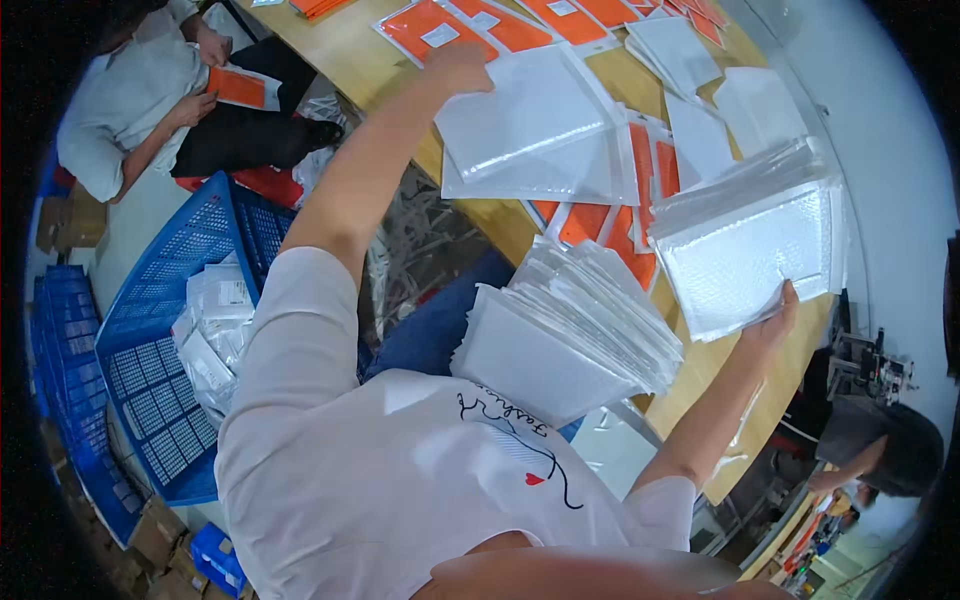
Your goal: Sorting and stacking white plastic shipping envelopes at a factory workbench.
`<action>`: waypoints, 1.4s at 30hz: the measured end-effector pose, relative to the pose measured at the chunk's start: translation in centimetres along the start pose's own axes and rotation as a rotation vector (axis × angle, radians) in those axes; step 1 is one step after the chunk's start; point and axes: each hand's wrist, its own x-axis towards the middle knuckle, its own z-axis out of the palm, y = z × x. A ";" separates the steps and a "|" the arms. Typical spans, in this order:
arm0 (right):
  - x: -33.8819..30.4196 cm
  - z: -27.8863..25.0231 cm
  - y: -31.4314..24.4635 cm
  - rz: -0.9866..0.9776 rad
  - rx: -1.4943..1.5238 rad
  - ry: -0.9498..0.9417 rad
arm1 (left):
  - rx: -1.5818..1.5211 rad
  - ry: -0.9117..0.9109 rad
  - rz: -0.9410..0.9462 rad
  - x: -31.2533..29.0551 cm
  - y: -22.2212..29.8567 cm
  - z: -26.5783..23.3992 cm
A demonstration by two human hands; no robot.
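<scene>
My left hand [460, 70] is closed at the upper left corner of a white padded envelope [530, 105], which lies over another on the table. Its fingertips are partly hidden, but the hand appears to grip that corner. With my right hand [772, 320] I grip the lower edge of a bundle of bubble mailers [750, 255], the thumb on top. Between my arms, against my body, a thick fanned stack of white mailers [570, 325] leans at the table's edge. Orange packets in clear sleeves [600, 225] lie partly covered under the envelopes.
More orange packets [510, 30] line the far side of the wooden table [375, 75]. Loose white envelopes [675, 50] lie at the back right. At left stands a blue basket [150, 400] with plastic-wrapped parcels. A co-worker [140, 110] sits far left, holding an orange packet.
</scene>
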 end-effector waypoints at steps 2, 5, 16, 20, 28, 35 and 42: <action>-0.2 0.5 -0.1 0.004 0.017 0.007 | -0.191 -0.046 0.089 0.2 -1.1 -0.5; -0.2 -0.7 0.4 0.033 0.048 0.021 | -0.318 -0.125 0.153 0.0 -0.5 -1.6; -1.4 2.9 2.0 0.053 0.001 0.049 | -0.067 -0.317 0.256 -1.3 5.3 0.6; -1.0 3.8 1.7 0.060 0.001 0.009 | -0.126 -0.335 0.226 -1.3 5.0 0.7; -0.7 4.4 2.1 0.058 -0.022 0.001 | -0.828 -0.166 0.103 -2.1 1.6 -5.3; 0.3 8.6 2.1 0.170 -0.085 -0.101 | -1.517 -0.055 0.182 -6.8 5.0 -13.9; -1.6 16.6 2.1 0.148 -0.196 -0.138 | -1.105 -0.045 0.083 -6.8 14.9 -6.7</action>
